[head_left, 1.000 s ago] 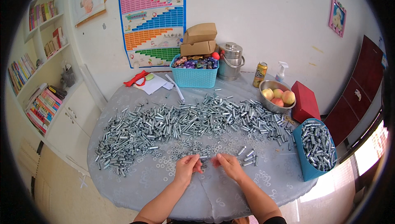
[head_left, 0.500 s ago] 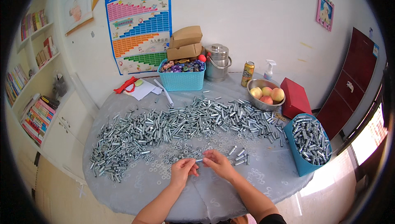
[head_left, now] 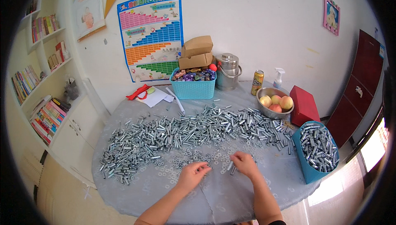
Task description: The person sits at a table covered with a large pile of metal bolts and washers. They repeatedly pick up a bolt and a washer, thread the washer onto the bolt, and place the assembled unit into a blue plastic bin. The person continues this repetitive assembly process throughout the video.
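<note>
My left hand is over the near middle of the table, thumb and fingertips drawn together beside small metal washers. Anything between those fingertips is too small to make out. To its right, my right hand is closed, fingers pointing down and left. A short silver metal bolt shows at its fingertips, and another metal bolt lies just beneath. My right hand partly hides what lies behind it. Beyond both hands spreads a wide curved heap of similar silver bolts.
A blue bin full of bolts stands at the right table edge. Behind are a steel bowl of fruit, a red box, a yellow can, a spray bottle, a turquoise basket and a steel pot.
My hands, together at a bolt before, have come apart. My right hand has moved right to the few loose bolts. The whole view has shifted slightly.
</note>
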The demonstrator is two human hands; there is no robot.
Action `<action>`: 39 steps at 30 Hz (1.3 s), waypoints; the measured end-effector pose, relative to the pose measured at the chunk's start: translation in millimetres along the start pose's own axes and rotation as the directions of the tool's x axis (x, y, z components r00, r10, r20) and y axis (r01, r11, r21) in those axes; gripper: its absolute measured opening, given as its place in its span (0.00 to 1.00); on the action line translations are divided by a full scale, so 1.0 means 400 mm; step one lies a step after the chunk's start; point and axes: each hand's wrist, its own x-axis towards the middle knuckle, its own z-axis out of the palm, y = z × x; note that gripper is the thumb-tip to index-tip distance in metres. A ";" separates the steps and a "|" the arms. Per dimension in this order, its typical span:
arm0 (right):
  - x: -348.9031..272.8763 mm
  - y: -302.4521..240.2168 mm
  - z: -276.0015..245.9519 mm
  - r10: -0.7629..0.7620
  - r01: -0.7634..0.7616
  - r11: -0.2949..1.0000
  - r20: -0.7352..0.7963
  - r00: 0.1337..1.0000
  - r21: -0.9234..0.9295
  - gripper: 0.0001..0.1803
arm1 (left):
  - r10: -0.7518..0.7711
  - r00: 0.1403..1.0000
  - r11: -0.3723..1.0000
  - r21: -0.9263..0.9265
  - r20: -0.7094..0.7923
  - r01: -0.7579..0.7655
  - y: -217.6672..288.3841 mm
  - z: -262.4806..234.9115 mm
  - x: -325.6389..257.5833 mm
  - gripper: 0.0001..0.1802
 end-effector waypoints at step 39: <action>-0.012 -0.013 0.057 -0.213 0.211 0.923 -0.027 0.977 0.322 0.11 | -0.282 0.959 0.789 -0.577 -0.032 0.213 -0.020 -0.058 0.140 0.10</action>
